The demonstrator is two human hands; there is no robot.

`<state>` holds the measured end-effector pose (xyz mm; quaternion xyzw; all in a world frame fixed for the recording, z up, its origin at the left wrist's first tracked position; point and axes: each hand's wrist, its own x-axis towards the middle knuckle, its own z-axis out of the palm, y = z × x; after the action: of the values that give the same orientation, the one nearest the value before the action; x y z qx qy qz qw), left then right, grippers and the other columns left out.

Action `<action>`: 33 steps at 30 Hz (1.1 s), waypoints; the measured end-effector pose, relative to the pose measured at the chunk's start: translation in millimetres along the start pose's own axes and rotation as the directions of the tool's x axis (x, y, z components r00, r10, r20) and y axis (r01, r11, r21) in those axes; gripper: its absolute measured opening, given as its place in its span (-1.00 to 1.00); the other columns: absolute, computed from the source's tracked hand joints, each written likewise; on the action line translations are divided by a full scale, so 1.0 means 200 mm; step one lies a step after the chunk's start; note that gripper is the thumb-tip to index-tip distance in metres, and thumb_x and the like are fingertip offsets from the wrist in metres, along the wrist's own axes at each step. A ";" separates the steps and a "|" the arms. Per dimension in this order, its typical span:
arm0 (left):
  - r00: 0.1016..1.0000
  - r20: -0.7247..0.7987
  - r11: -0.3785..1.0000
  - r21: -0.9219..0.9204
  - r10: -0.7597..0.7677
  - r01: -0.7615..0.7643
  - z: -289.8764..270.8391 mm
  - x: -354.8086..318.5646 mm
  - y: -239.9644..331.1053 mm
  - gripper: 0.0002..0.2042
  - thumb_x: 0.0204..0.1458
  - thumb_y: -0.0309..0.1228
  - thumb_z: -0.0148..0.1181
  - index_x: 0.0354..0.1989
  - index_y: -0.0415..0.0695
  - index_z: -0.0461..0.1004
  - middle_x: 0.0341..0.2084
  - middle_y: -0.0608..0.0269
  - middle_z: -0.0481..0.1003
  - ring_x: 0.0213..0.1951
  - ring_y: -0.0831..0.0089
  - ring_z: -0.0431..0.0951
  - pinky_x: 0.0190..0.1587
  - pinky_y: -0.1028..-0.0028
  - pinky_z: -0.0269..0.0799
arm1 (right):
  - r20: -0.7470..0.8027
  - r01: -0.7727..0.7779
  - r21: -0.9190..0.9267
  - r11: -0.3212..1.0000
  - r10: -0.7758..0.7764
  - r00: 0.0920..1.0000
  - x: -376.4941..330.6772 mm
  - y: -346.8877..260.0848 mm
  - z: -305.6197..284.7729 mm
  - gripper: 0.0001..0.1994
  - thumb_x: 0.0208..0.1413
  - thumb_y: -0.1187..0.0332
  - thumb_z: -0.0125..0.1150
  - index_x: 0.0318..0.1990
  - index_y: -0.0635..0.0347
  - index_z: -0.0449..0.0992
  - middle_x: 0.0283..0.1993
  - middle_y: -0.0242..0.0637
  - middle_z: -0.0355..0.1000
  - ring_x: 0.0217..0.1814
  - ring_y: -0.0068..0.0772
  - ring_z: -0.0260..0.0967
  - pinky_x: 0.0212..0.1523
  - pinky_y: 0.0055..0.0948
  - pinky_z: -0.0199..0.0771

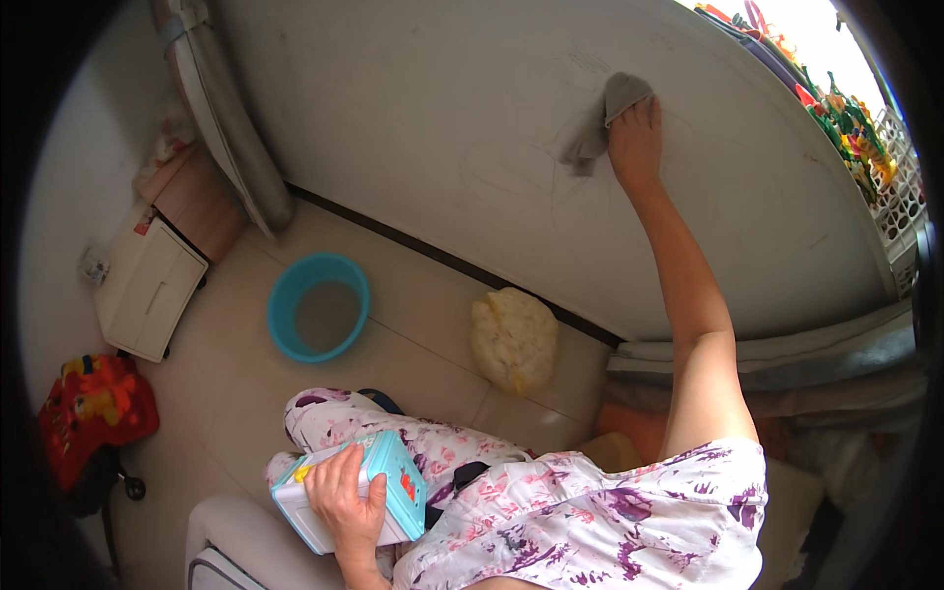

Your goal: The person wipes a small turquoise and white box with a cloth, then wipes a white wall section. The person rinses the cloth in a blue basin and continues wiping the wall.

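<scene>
The right hand [635, 143] reaches far out on a straight arm, palm pressing a grey cloth [602, 120] flat against the white wall [423, 118]. The left hand [346, 494] stays near, against the lap, fingers wrapped over a blue and white box [393, 487]. A blue basin [319, 307] sits on the floor to the left

Grey cloth [602, 123], blue basin [318, 306], turquoise-and-white box [393, 482], purple-flowered white dress [610, 511].
</scene>
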<state>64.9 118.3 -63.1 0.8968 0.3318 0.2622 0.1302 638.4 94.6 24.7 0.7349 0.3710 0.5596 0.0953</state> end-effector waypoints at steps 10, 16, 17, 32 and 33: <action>1.000 0.010 1.000 0.019 -0.017 0.017 -0.01 -0.01 0.00 -0.53 0.09 -0.02 0.01 -0.20 -0.26 0.49 -0.23 0.11 0.52 -0.20 0.17 0.46 -0.03 0.21 0.23 | -0.051 0.135 0.196 0.971 -0.127 0.991 0.34 -0.27 0.05 -0.78 0.01 0.39 0.02 -0.24 0.21 0.56 -0.09 -0.23 0.45 0.17 -0.24 0.21 0.35 -0.11 -0.11; 1.000 -0.014 1.000 0.012 -0.007 0.007 -0.01 0.01 0.03 -0.53 0.09 -0.01 0.01 -0.21 -0.26 0.49 -0.23 0.11 0.52 -0.20 0.17 0.46 -0.04 0.22 0.24 | 0.074 -0.057 0.449 0.892 0.026 0.997 0.43 -0.51 -0.01 -0.75 0.17 0.31 -0.02 -0.17 0.24 0.52 -0.11 -0.21 0.45 0.15 -0.27 0.23 0.32 -0.17 -0.05; 1.000 -0.021 1.000 0.020 -0.006 0.006 -0.01 0.01 0.03 -0.53 0.09 -0.01 0.01 -0.21 -0.26 0.49 -0.23 0.10 0.52 -0.20 0.16 0.46 -0.04 0.22 0.24 | 0.137 -0.120 0.531 0.839 0.055 0.989 0.41 -0.54 -0.05 -0.74 0.20 0.28 -0.04 -0.16 0.25 0.51 -0.11 -0.21 0.45 0.15 -0.29 0.24 0.31 -0.21 -0.04; 1.000 -0.017 1.000 0.011 -0.007 0.008 -0.01 0.00 0.02 -0.54 0.10 -0.02 0.01 -0.17 -0.25 0.48 -0.23 0.10 0.51 -0.19 0.15 0.46 -0.03 0.21 0.24 | 0.637 -0.233 -0.161 -0.959 -0.281 0.718 -0.01 -0.42 -0.53 -0.62 0.30 0.16 -0.18 0.06 0.25 0.34 0.09 -0.24 0.37 0.17 -0.25 0.27 0.21 -0.25 0.22; 1.000 -0.013 1.000 0.007 -0.011 0.011 -0.01 0.00 0.02 -0.53 0.11 -0.01 0.00 -0.16 -0.25 0.48 -0.23 0.09 0.51 -0.18 0.14 0.46 -0.02 0.20 0.24 | 0.558 -0.220 -0.209 -0.953 -0.301 0.773 -0.03 -0.41 -0.51 -0.62 0.30 0.16 -0.19 0.06 0.26 0.34 0.09 -0.23 0.37 0.17 -0.24 0.28 0.21 -0.25 0.23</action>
<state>65.7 115.0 -58.9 0.8936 0.3385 0.2662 0.1263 509.8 121.0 11.1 -0.2327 -0.2626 0.4580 0.8168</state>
